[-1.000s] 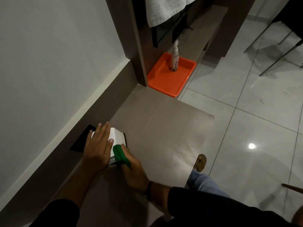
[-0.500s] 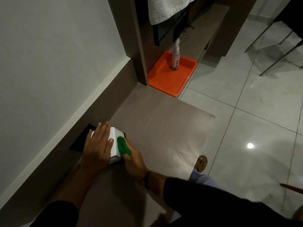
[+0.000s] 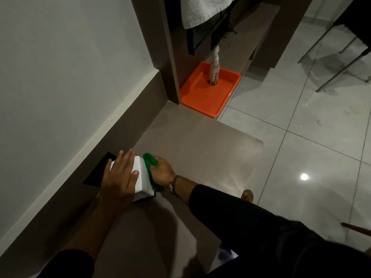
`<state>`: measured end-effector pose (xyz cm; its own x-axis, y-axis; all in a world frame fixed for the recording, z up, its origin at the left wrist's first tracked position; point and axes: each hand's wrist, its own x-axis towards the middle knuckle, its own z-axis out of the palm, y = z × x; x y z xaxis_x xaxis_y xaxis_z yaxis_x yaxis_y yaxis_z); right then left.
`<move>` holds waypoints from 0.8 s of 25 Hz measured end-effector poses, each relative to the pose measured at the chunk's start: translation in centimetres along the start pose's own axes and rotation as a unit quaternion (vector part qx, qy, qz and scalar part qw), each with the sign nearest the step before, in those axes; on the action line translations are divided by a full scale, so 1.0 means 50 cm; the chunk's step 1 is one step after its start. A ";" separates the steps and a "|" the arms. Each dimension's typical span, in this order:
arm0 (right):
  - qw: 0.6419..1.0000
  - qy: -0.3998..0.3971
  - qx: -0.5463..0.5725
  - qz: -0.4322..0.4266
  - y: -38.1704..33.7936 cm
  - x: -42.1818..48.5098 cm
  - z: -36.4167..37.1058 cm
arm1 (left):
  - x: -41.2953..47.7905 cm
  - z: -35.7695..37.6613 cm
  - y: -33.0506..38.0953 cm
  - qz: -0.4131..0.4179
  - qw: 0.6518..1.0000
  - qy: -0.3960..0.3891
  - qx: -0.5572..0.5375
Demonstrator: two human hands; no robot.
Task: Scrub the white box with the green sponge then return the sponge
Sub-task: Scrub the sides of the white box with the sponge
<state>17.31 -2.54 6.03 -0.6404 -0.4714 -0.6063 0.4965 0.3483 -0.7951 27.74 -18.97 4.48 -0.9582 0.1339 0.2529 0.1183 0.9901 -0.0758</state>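
The white box [image 3: 141,177] stands on the brown counter [image 3: 200,153] near the wall. My left hand [image 3: 120,177] lies flat on the box's top, fingers spread, holding it down. My right hand [image 3: 163,171] grips the green sponge [image 3: 149,163] and presses it against the box's right side face. The sponge runs along that face from the far top corner down toward the near bottom edge. Part of the sponge is hidden under my fingers.
A black plate [image 3: 98,170] lies behind the box by the wall. An orange tray [image 3: 202,95] with an upright white bottle [image 3: 214,71] sits at the counter's far end. A white towel [image 3: 202,11] hangs above. Tiled floor [image 3: 301,137] lies beyond the counter's right edge.
My right hand has slid the sponge from the box's near corner up along its right side toward the far edge. My left hand has stayed on the box's top.
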 end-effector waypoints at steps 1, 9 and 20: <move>1.000 -0.012 0.008 0.006 0.017 -0.022 -0.001 | 0.000 0.002 0.000 0.005 1.000 0.001 0.002; 0.996 -0.013 0.051 0.079 0.003 -0.014 -0.030 | 0.006 -0.005 0.009 0.002 1.000 0.006 -0.004; 0.981 -0.048 -0.095 0.161 0.067 -0.002 -0.045 | 0.000 0.008 -0.011 -0.016 0.999 -0.030 -0.018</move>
<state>17.70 0.50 3.40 -0.4055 -0.3835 -0.8298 0.5402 0.6318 -0.5559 27.58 -19.55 4.15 -0.9753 0.1000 0.1969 0.0954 0.9949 -0.0327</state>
